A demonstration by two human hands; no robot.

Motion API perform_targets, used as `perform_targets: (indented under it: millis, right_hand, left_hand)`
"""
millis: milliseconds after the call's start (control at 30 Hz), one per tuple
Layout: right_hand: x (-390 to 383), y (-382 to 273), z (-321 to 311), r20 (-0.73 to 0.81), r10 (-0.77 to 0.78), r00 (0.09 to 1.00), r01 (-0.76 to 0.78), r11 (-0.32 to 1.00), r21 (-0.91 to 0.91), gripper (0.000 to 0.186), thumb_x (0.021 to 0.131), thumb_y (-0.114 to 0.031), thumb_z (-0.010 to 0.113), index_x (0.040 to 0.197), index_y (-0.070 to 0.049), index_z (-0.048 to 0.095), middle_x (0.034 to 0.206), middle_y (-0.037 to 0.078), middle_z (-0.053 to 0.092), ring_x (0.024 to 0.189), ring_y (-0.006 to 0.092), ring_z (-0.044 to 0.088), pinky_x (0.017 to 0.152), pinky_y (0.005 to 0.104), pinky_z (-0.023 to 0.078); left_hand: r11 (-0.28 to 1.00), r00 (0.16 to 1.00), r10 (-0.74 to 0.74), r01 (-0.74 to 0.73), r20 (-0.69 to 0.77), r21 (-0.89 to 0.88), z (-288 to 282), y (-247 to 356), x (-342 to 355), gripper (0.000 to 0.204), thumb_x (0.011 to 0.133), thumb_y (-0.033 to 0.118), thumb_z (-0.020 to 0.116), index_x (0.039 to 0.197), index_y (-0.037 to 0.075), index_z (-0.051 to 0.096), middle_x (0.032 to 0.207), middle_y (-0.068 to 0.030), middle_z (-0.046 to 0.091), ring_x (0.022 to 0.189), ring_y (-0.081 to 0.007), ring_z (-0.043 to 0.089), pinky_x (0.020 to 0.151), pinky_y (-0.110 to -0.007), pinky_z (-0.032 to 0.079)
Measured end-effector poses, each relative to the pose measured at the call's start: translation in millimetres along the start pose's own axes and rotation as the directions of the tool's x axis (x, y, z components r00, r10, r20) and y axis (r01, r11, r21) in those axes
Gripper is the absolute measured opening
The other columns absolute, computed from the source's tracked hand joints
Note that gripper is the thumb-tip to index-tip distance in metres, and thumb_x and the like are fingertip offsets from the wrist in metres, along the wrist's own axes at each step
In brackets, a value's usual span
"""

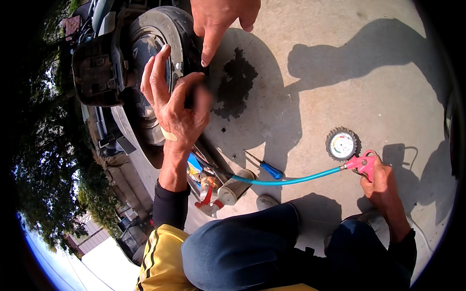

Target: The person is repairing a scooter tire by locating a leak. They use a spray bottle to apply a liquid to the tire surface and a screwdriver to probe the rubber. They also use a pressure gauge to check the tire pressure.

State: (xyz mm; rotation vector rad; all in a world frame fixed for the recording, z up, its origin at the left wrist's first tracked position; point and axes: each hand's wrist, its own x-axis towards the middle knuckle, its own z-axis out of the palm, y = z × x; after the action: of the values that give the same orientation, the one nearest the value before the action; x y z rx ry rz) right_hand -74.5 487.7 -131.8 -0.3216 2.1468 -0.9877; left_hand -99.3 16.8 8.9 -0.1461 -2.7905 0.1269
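Note:
My left hand (175,114) is raised beside a scooter's wheel (167,29), its outer fingers stretched out. The thumb and forefinger curl toward each other at a blurred patch, so whatever they pinch cannot be made out. Another person's hand (221,22) reaches in from the top, one finger pointing at the tyre close to my fingertips. My right hand (381,186) is wrapped around a pink tyre inflator gun (360,164) with a round, rubber-rimmed dial gauge (341,144). From the gun a teal hose (291,182) runs left to a dark section that passes behind my left forearm.
A blue-handled screwdriver (270,169) lies on the concrete. Beside my left forearm are a metal cylinder (237,188) and a red-handled part (208,196). A dark wet patch (237,87) stains the ground by the tyre. My bent knees (238,247) are close below.

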Motion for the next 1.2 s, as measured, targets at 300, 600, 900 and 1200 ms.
perform_targets:
  millis: [300, 600, 900, 1200]
  right_hand:
    - [0.5, -1.3, -1.9, 0.036, 0.033, 0.999, -0.033, 0.999, -0.006, 0.033, 0.082, 0.004, 0.066, 0.115, 0.005, 0.062, 0.072, 0.024, 0.062, 0.064, 0.0428, 0.064, 0.061, 0.0467, 0.050]
    - [-1.8, 2.8, 1.0, 0.020, -0.022, 1.000, 0.021, 0.999, 0.033, 0.037, 0.082, 0.005, 0.065, 0.118, 0.005, 0.061, 0.080, 0.027, 0.067, 0.075, 0.0492, 0.067, 0.067, 0.0492, 0.053]
    - [1.2, -2.3, -2.3, 0.048, 0.010, 0.999, -0.011, 0.999, 0.037, 0.037, 0.082, 0.006, 0.065, 0.118, 0.006, 0.059, 0.080, 0.028, 0.066, 0.075, 0.0510, 0.065, 0.066, 0.0513, 0.051]
    - [0.4, 1.6, 0.5, 0.024, 0.024, 0.999, -0.025, 0.999, 0.036, 0.033, 0.081, 0.005, 0.065, 0.113, 0.006, 0.059, 0.078, 0.027, 0.064, 0.072, 0.0492, 0.064, 0.065, 0.0505, 0.050]
  left_hand:
    - [1.000, 1.000, -0.003, 0.002, -0.022, -0.022, -1.9, -0.4, 2.0, 0.023, 0.074, 0.003, 0.075, 0.095, 0.010, 0.081, 0.158, -0.0210, 0.056, 0.149, -0.0423, 0.047, 0.123, -0.050, 0.033]
    - [0.998, 0.998, -0.063, 0.063, -0.015, -0.015, -1.7, -2.0, 2.1, 0.021, 0.082, 0.010, 0.074, 0.103, 0.008, 0.077, 0.160, -0.0209, 0.053, 0.150, -0.0415, 0.046, 0.123, -0.052, 0.034]
    - [0.999, 0.999, -0.031, 0.030, 0.029, 0.041, 4.0, -1.0, 5.8, 0.046, 0.081, 0.010, 0.071, 0.126, 0.013, 0.079, 0.165, -0.0176, 0.050, 0.154, -0.0406, 0.040, 0.126, -0.052, 0.030]
    - [1.000, 0.999, -0.004, 0.003, 0.041, 0.015, 1.2, 0.4, 3.7, 0.034, 0.074, 0.002, 0.066, 0.103, 0.011, 0.083, 0.164, -0.0158, 0.053, 0.154, -0.0402, 0.042, 0.127, -0.051, 0.030]
